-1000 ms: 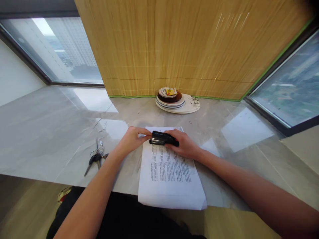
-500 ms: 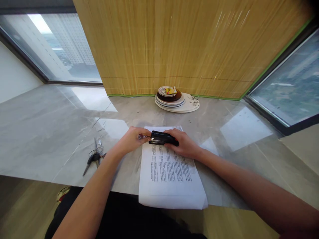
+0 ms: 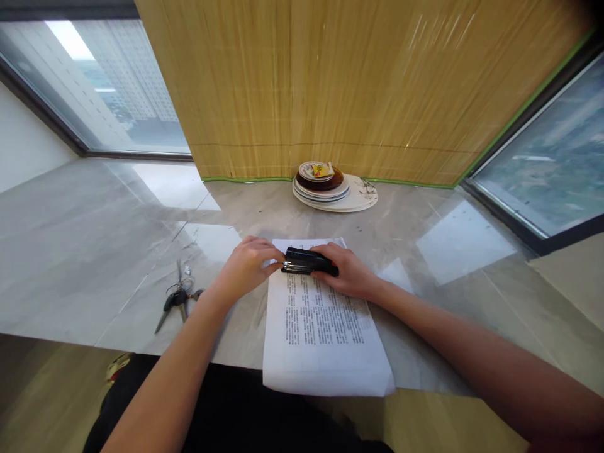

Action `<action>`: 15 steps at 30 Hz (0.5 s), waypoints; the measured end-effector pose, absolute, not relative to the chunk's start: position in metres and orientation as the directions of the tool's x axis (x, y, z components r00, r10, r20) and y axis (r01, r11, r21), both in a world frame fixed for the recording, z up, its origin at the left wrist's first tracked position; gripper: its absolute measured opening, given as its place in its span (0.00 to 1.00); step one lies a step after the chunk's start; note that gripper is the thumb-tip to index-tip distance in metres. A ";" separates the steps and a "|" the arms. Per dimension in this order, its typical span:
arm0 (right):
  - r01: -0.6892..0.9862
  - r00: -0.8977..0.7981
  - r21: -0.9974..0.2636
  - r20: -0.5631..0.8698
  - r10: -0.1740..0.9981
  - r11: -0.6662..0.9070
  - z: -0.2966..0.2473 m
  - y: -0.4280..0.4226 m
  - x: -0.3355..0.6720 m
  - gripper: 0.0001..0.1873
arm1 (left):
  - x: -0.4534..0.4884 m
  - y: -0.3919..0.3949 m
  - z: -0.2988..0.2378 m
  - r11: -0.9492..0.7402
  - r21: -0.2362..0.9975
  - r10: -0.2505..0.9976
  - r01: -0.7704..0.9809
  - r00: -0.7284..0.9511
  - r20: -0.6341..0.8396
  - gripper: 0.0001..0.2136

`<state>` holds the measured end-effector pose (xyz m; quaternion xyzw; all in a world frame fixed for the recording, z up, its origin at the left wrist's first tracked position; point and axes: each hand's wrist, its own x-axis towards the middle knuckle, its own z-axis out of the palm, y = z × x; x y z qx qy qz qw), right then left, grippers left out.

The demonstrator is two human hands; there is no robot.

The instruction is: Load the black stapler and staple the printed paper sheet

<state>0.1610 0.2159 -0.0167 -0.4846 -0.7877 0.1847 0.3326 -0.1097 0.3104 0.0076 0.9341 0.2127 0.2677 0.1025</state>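
Note:
A black stapler (image 3: 302, 257) lies across the upper part of some printed sheets of paper (image 3: 325, 368), its silver metal inner part showing along the side. Fingers and thumb of my right hand (image 3: 349, 270) wrap round the stapler's right end. My left hand (image 3: 248, 267) is at the opposite end, thumb and fingers pinched together right at the stapler's tip. What the pinch holds is too small to tell. The lower end of the paper bends over the counter's front edge.
A bunch of keys (image 3: 178, 299) lies on the grey marble counter (image 3: 70, 264), left of my left forearm. Stacked plates (image 3: 356, 198) with a small yellow packet (image 3: 323, 170) on top stand against the bamboo blind (image 3: 302, 82). Windows flank both sides.
My left hand has turned slightly at the stapler's tip, its knuckles now higher and the fingers closer together. The right hand and the stapler have stayed in place.

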 end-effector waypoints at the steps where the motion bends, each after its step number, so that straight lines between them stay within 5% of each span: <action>1: 0.641 -0.308 -0.614 0.345 0.887 0.461 -0.017 0.216 0.161 0.22 | -0.110 0.309 0.008 -0.892 0.300 0.446 0.339 0.768 0.460 0.04; 8: 0.646 -0.305 -0.614 0.339 0.890 0.455 -0.016 0.216 0.160 0.22 | -0.110 0.303 0.019 -0.736 0.618 0.651 0.277 0.539 0.534 0.04; 15: 0.646 -0.303 -0.619 0.329 0.894 0.447 -0.015 0.215 0.161 0.22 | -0.115 0.312 0.019 -0.396 0.895 0.882 0.204 0.356 0.309 0.07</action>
